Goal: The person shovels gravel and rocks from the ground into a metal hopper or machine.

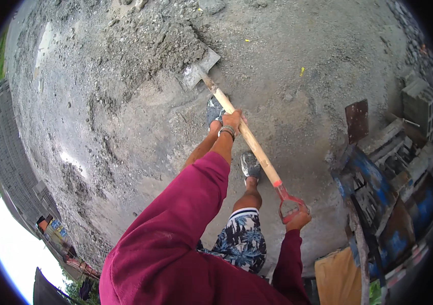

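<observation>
A shovel (255,145) with a pale wooden shaft and a red D-shaped grip slants across the view. My left hand (233,120), with a bracelet at the wrist, is closed round the shaft above its middle. At the near right end, my right hand (298,219) is wrapped round the red grip. The metal blade (201,68) lies low at the edge of a heap of wet grey mortar or concrete mix (173,51). Some of the mix covers the blade's far left part, so its tip is hidden.
My feet stand on gritty ground (287,127) beside the shaft. To the right are a rusty metal plate (357,121), concrete blocks (420,104) and blue-stained scrap boards (374,178). A block wall (13,147) rises at the far left. Puddles (71,161) dot the ground.
</observation>
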### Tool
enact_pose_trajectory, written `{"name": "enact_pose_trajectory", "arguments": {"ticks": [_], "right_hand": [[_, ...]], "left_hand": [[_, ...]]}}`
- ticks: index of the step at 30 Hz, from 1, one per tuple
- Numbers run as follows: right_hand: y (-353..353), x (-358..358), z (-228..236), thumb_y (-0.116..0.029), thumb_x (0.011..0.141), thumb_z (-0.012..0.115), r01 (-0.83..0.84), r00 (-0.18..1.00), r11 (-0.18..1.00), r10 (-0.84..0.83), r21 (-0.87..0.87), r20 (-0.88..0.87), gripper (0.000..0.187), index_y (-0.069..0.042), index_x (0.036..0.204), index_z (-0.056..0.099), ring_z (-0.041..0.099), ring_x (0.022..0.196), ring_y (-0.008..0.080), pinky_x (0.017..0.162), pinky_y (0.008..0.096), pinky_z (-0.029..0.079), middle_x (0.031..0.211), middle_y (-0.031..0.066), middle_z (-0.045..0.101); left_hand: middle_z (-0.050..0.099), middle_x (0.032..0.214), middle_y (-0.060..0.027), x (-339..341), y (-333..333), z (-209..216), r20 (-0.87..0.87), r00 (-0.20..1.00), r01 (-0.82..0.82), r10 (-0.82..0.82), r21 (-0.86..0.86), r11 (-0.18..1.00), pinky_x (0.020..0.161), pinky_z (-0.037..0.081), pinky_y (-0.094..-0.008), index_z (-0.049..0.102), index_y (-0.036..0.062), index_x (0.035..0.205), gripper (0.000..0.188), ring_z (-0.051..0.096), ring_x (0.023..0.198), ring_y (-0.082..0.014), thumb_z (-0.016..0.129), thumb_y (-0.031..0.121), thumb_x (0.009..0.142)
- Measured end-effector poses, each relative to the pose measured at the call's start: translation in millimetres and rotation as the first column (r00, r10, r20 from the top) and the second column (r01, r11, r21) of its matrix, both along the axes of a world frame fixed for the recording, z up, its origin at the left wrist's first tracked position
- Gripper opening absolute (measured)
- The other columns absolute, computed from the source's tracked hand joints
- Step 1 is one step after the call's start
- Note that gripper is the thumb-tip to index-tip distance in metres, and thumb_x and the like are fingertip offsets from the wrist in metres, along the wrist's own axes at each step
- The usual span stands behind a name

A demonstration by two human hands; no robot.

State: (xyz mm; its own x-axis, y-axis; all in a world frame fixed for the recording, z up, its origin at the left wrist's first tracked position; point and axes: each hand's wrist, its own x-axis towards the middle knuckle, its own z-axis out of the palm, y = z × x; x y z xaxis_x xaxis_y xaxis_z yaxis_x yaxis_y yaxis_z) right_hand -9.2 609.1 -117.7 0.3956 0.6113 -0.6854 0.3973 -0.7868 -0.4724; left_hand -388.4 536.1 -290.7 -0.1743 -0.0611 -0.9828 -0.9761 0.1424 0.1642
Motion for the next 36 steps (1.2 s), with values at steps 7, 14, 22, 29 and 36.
{"name": "enact_pose_trajectory", "arguments": {"ticks": [7, 14, 22, 29, 36], "right_hand": [[-7, 74, 99, -0.006, 0.081, 0.061, -0.119, 0.974, 0.986, 0.138, 0.115, -0.178, 0.008, -0.005, 0.086, 0.054, 0.05, 0.043, 0.0164, 0.038, 0.0301, 0.041, 0.063, 0.0054, 0.053], [5, 124, 251, -0.003, 0.08, 0.057, -0.398, 0.873, 0.845, 0.468, 0.356, -0.135, 0.007, -0.005, 0.082, 0.051, 0.049, 0.041, 0.0151, 0.037, 0.0292, 0.038, 0.064, 0.0046, 0.053], [2, 110, 347, -0.052, 0.087, 0.053, -0.974, 0.079, 0.011, 0.952, 0.226, 0.296, 0.055, -0.004, 0.111, 0.062, 0.064, 0.084, 0.0286, 0.077, 0.0448, 0.05, 0.093, 0.0146, 0.066], [-249, -22, 327, -0.006, 0.071, 0.076, -0.745, -0.35, -0.253, 0.936, 0.618, -0.039, 0.021, -0.006, 0.077, 0.056, 0.05, 0.064, 0.0076, 0.057, 0.0261, 0.042, 0.068, 0.0004, 0.054], [-549, -16, 405, -0.004, 0.061, 0.075, -0.057, -0.986, -0.288, 0.165, 0.956, -0.009, 0.025, -0.007, 0.079, 0.058, 0.061, 0.062, 0.0291, 0.057, 0.0354, 0.048, 0.073, 0.011, 0.061]], "left_hand": [[0.058, 0.078, -0.012, 70, -46, 96, -0.168, 0.975, -0.132, 0.144, 0.079, 0.988, 0.056, 0.057, -0.0439, 0.05, -0.0025, 0.1, 0.026, 0.062, 0.062, -0.0273, 0.06, 0.018, 0.088], [0.059, 0.078, -0.0137, 167, -94, 198, -0.04, 0.901, -0.416, 0.431, 0.2, 0.887, 0.056, 0.057, -0.0458, 0.053, -0.0024, 0.095, 0.021, 0.062, 0.063, -0.0287, 0.06, 0.015, 0.087], [0.055, 0.078, -0.0094, 274, -241, 242, 0.212, 0.566, -0.79, 0.797, 0.415, 0.45, 0.069, 0.053, -0.0503, 0.052, 0.008, 0.096, 0.012, 0.059, 0.07, -0.0264, 0.058, 0.015, 0.088], [0.047, 0.062, -0.0014, 382, -591, 302, -0.113, -0.086, -0.892, 0.99, 0.451, -0.026, 0.055, 0.049, -0.0388, 0.048, 0.0111, 0.079, 0.012, 0.05, 0.053, -0.0175, 0.059, 0.013, 0.081], [0.048, 0.06, 0.0002, 577, -867, 468, -0.558, -0.462, -0.865, 0.689, 0.455, -0.211, 0.049, 0.046, -0.0331, 0.047, 0.0136, 0.08, 0.016, 0.049, 0.05, -0.0143, 0.062, 0.019, 0.078]]}}
